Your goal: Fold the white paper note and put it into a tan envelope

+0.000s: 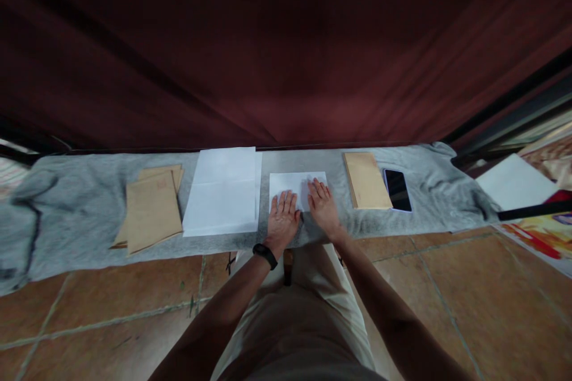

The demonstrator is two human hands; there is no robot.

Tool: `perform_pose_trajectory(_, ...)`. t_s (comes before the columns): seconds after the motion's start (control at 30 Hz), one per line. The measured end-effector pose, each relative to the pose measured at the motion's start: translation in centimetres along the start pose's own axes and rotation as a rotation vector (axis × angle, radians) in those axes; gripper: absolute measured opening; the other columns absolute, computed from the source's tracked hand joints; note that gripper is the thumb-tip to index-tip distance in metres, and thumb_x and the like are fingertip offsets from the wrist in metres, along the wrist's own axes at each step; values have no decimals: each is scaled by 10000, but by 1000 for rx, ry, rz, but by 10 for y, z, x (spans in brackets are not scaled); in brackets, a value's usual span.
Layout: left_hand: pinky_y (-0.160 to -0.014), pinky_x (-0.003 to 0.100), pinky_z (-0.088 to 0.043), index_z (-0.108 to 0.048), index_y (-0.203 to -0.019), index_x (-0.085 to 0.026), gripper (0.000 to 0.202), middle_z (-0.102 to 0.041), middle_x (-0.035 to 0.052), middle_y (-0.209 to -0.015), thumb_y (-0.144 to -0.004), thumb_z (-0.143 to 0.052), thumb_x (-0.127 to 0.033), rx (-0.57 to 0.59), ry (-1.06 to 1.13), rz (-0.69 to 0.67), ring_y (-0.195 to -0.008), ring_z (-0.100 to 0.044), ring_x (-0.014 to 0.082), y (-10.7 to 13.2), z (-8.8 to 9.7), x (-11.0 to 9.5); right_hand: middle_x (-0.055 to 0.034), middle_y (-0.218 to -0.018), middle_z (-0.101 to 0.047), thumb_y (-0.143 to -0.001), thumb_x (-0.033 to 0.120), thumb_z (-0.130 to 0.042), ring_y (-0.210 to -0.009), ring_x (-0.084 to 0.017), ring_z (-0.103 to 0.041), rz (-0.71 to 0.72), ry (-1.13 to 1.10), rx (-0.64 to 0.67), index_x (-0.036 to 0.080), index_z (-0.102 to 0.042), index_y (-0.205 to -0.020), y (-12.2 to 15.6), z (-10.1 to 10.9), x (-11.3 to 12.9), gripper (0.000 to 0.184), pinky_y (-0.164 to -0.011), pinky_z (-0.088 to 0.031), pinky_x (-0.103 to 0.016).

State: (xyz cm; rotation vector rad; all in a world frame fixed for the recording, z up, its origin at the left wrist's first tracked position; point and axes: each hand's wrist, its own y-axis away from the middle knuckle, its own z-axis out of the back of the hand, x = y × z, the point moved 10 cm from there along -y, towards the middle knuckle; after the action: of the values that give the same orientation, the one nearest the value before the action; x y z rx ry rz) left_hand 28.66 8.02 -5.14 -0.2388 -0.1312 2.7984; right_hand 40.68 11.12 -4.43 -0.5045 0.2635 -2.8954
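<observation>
My left hand [282,218] and my right hand [322,205] lie flat, palms down, side by side on a small folded white sheet of paper [295,183]. All fingers are stretched out and point away from me. The sheet rests on a long grey cloth [80,208] spread over a low surface. A black band sits on my left wrist. Just left of my hands lies a stack of larger white sheets [223,190]. Neither hand grips anything.
Brown envelopes [149,208] lie at the left of the cloth, another brown envelope [365,180] and a dark phone [397,190] at the right. A dark red curtain [286,41] hangs behind. More white paper [513,181] lies far right. Tiled floor [111,303] is below.
</observation>
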Motion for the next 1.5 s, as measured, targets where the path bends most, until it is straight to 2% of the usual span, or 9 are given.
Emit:
perform_pose_trajectory(0.17,-1275,539,-150,-385,-1547,-123,568,-342,117,-1632,-1007,-369,-301,13,-4,0,-1551,-208,281,0,-2,1,-125,-1594,-419,-1059,308,-345,-1480,-272,-364,11,-6,10,151,-471,-1511,-8,-11,8,494,-1215,-275,-473)
perform_pose_trajectory(0.43,-1276,549,-141,-369,-1555,-117,574,-323,127,-1638,-1012,-344,-301,20,9,-4,-1551,-209,283,1,0,0,-126,-1599,-410,-1063,348,-344,-1478,-278,-368,-23,11,-40,169,-454,-1524,-1,-6,-12,506,-1210,-267,-505)
perform_pose_trajectory(0.63,-1278,522,-147,-372,-1550,-91,586,-336,139,-1634,-1022,-343,-342,15,20,-8,-1547,-222,297,-2,4,-2,-129,-1596,-415,-1061,348,-358,-1477,-281,-370,-43,30,-46,159,-462,-1517,1,-4,-16,505,-1203,-280,-498)
perform_pose_trajectory(0.77,-1270,496,-193,-323,-1573,-90,603,-315,139,-1643,-1027,-317,-349,-31,67,32,-1550,-217,278,-18,7,-1,-137,-1595,-412,-1059,339,-365,-1483,-275,-361,-43,30,-38,154,-457,-1520,1,-4,-13,505,-1213,-258,-501)
perform_pose_trajectory(0.93,-1268,481,-200,-337,-1565,-91,585,-337,120,-1638,-1028,-276,-315,-19,95,-27,-1548,-228,252,-49,-1,-5,-132,-1588,-425,-1057,348,-374,-1476,-276,-371,-52,42,-49,157,-472,-1510,0,-5,-15,501,-1209,-265,-488)
perform_pose_trajectory(1.1,-1269,481,-197,-345,-1564,-96,590,-331,120,-1639,-1034,-281,-346,-19,97,-21,-1548,-228,250,-61,-11,3,-122,-1584,-435,-1057,359,-378,-1468,-275,-384,-44,48,-66,170,-474,-1511,-1,-6,-16,501,-1207,-275,-482)
perform_pose_trajectory(1.5,-1267,456,-208,-367,-1549,-67,598,-348,144,-1626,-1044,-251,-366,-59,41,60,-1541,-249,250,-50,-5,35,-112,-1597,-416,-1056,353,-375,-1473,-271,-373,-47,34,-62,173,-463,-1518,0,-7,-16,504,-1216,-252,-480)
